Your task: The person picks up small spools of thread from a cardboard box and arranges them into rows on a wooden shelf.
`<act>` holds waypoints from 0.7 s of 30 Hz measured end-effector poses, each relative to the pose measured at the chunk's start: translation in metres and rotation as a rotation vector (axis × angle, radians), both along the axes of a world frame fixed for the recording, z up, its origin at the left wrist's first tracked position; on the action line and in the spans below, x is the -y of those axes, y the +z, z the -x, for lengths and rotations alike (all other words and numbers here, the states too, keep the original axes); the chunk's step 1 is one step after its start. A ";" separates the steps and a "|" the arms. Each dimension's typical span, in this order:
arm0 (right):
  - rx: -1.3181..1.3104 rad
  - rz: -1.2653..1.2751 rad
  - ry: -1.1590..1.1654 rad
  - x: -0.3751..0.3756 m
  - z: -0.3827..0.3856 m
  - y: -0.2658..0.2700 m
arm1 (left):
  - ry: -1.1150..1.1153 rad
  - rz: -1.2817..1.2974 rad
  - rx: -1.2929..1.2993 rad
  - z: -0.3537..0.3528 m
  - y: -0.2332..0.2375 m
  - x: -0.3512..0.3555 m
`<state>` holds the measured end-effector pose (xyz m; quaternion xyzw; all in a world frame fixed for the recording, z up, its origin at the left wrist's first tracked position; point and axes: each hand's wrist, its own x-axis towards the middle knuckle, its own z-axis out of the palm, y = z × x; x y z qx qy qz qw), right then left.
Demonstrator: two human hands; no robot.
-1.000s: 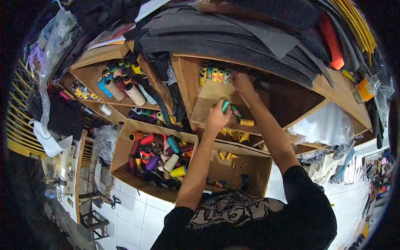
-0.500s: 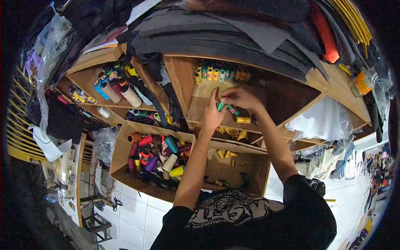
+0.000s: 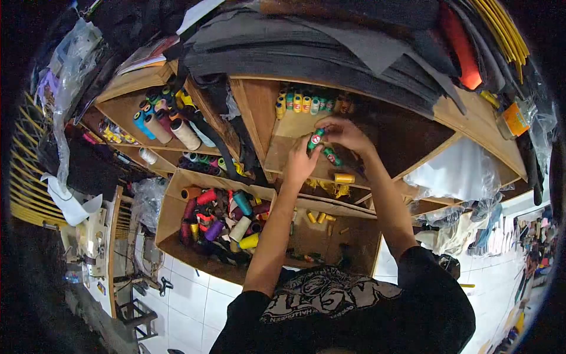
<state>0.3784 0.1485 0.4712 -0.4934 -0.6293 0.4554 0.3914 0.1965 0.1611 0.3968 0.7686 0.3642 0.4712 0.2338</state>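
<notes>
My left hand [image 3: 302,163] pinches a small green thread spool [image 3: 316,139] by its lower end, with the spool's red-and-white label facing me. The fingers of my right hand [image 3: 346,134] close at the top end of that same spool. Just below the hands, a second green spool [image 3: 333,157] lies on the shelf board, and a yellow spool [image 3: 344,177] lies near the board's front edge. Behind my hands a row of upright yellow and green spools [image 3: 306,104] stands at the back of the wooden compartment [image 3: 289,127].
Below is a cardboard box [image 3: 167,215] full of mixed thread cones; beside it another box section [image 3: 368,245] holds a few small yellow spools. Large cones [image 3: 186,135] fill the left shelf. Dark fabric [image 3: 283,47] is stacked above. A sewing machine [image 3: 88,242] stands at left.
The held green spool has turned and risen slightly, so its label now shows. My right fingers have shifted from over my left fingertips to the spool's top end.
</notes>
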 end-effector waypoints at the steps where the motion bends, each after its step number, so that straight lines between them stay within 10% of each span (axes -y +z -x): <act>1: -0.003 -0.028 -0.015 0.001 0.001 -0.003 | 0.002 0.020 -0.023 0.000 -0.006 -0.002; 9: 0.011 -0.301 -0.794 0.009 0.029 -0.051 | -0.084 -0.149 -0.131 0.011 0.025 0.053; 12: 0.165 -0.553 -0.836 -0.008 0.024 -0.063 | -0.229 -0.391 -0.164 0.012 0.033 0.086; 18: 0.084 -0.438 -0.847 -0.010 0.017 -0.072 | -0.177 0.076 -0.014 0.014 0.048 0.045; 21: -0.075 -0.259 -0.809 0.003 0.017 -0.060 | -0.312 -0.134 -0.326 0.004 0.032 0.036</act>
